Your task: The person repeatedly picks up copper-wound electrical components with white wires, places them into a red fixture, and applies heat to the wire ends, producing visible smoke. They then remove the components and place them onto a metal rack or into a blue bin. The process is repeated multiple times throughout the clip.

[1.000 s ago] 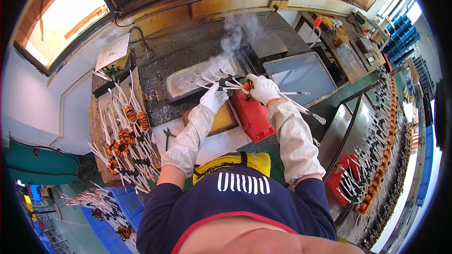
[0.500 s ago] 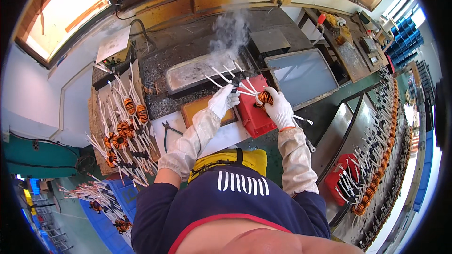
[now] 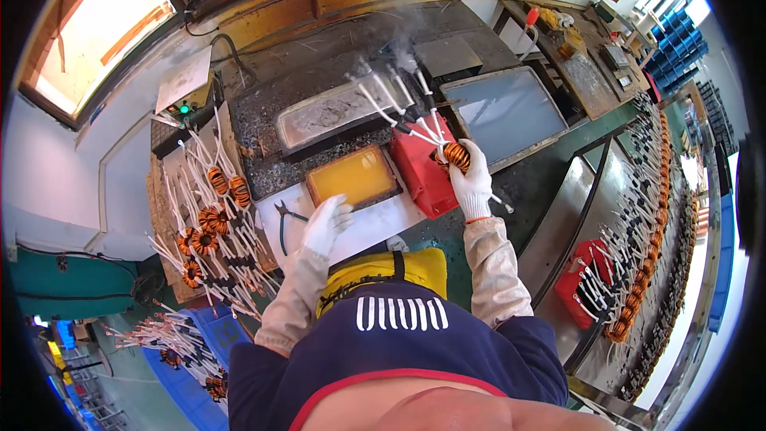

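Observation:
My gloved right hand [image 3: 472,182] is closed around a copper-wound ring coil [image 3: 457,157] above a red box [image 3: 423,169]. The coil's white-sleeved leads [image 3: 388,104] fan up and away toward the far side, with smoke near their tips. My gloved left hand [image 3: 329,225] holds nothing, its fingers stretched out over the white board [image 3: 357,233]. Just left of it lie dark-handled pliers [image 3: 284,223]. Beyond it sits a tray of amber liquid [image 3: 349,178].
A long grey molten-looking bath [image 3: 343,116] lies behind the amber tray; a tank of pale liquid [image 3: 506,116] stands to the right. More leaded coils [image 3: 211,219] cover a board at left. At right, a rack holds a long row of coils [image 3: 642,279] beside another red box [image 3: 586,283].
My left hand has let go of the leads and drawn back toward me, uncovering the amber tray. The right hand still holds the coil, its leads now pointing more upward.

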A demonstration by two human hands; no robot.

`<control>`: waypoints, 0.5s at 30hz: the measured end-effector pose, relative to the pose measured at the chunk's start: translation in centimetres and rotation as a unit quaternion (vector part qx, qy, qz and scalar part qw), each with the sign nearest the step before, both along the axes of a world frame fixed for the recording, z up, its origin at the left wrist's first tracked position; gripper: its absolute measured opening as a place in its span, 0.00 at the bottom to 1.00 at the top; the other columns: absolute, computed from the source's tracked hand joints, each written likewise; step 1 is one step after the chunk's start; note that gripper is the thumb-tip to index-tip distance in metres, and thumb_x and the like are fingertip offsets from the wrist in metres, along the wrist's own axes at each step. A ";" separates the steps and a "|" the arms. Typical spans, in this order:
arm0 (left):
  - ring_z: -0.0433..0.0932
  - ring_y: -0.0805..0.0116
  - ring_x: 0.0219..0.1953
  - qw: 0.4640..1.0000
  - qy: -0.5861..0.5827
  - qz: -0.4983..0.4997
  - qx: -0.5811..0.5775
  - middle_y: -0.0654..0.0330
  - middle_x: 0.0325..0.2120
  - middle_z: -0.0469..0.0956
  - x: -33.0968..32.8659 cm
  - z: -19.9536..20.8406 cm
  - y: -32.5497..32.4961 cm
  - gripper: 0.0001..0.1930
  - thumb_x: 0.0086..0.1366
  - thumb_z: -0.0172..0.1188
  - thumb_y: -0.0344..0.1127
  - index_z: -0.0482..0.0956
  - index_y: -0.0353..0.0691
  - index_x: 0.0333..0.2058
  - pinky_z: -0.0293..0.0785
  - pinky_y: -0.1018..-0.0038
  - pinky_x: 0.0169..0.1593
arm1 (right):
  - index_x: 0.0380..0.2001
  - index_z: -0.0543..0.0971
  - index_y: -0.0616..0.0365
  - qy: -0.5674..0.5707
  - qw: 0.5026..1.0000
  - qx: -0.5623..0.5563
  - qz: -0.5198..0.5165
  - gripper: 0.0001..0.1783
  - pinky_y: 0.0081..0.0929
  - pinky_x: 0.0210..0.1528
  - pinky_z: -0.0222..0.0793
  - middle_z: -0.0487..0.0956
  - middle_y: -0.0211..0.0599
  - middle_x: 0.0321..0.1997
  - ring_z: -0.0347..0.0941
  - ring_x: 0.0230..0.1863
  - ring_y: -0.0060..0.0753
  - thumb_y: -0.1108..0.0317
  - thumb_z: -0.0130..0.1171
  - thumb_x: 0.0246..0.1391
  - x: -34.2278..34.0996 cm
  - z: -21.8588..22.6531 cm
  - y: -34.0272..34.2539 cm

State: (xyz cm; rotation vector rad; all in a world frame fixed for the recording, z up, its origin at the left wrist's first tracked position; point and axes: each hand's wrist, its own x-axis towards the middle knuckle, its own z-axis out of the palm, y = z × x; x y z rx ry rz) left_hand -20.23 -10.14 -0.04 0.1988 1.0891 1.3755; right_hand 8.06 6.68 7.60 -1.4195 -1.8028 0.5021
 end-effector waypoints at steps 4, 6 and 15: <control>0.78 0.70 0.34 0.985 0.164 0.010 -0.056 0.58 0.34 0.79 -2.4 -1.7 -5.2 0.18 0.68 0.56 0.47 0.78 0.38 0.45 0.77 0.73 0.43 | 0.55 0.70 0.59 0.146 0.985 0.073 -0.046 0.28 0.31 0.57 0.68 0.74 0.46 0.52 0.73 0.54 0.43 0.76 0.63 0.49 0.2 -4.0 -0.6; 0.80 0.66 0.35 0.921 0.357 -0.118 -0.099 0.56 0.33 0.81 -3.5 -1.7 -7.1 0.20 0.66 0.56 0.49 0.79 0.38 0.44 0.77 0.71 0.43 | 0.57 0.67 0.62 0.207 0.975 0.054 -0.063 0.29 0.30 0.59 0.66 0.71 0.45 0.55 0.71 0.55 0.37 0.75 0.64 0.52 0.0 -5.6 -0.9; 0.81 0.49 0.40 0.651 0.655 -0.335 -0.188 0.48 0.38 0.81 -4.7 -4.7 -9.3 0.18 0.58 0.58 0.49 0.82 0.43 0.39 0.74 0.59 0.47 | 0.57 0.67 0.61 0.183 0.964 0.149 -0.121 0.29 0.31 0.58 0.67 0.72 0.47 0.54 0.73 0.54 0.40 0.75 0.64 0.52 -0.9 -8.1 -0.8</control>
